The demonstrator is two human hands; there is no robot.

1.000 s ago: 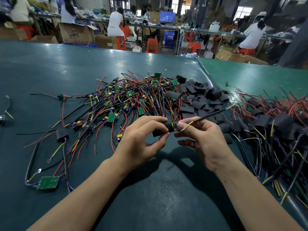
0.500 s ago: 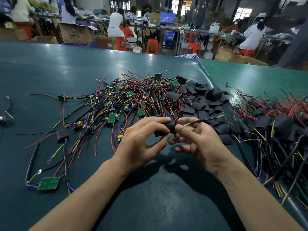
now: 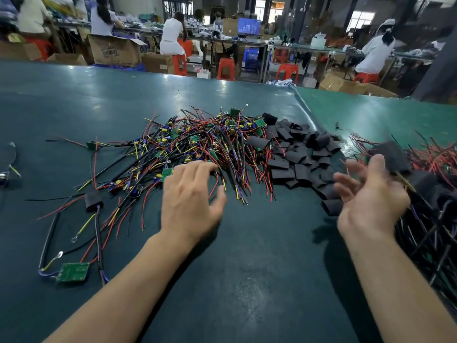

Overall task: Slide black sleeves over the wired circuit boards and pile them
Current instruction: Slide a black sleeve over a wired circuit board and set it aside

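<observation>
**Hands apart above the green surface**

Your left hand [image 3: 191,204] hovered palm down, fingers spread and empty, at the near edge of the tangle of bare wired circuit boards [image 3: 197,149]. Your right hand [image 3: 371,199] was blurred, fingers loosely open, with a sleeved board [image 3: 395,157] at its fingertips over the finished pile [image 3: 435,194]; contact was unclear. Beyond lay loose black sleeves [image 3: 296,154] on the surface [image 3: 247,280].

Bare table [image 3: 247,280] between my forearms, nothing on it, free reach there. Ahead, wired boards [image 3: 197,144] tangle blocks my left hand [image 3: 191,201]. Loose sleeves [image 3: 296,154] fill the middle beyond. Finished pile [image 3: 430,214] crowds my right hand [image 3: 371,194]. Stray board [image 3: 73,272] with wires lies near left.
</observation>
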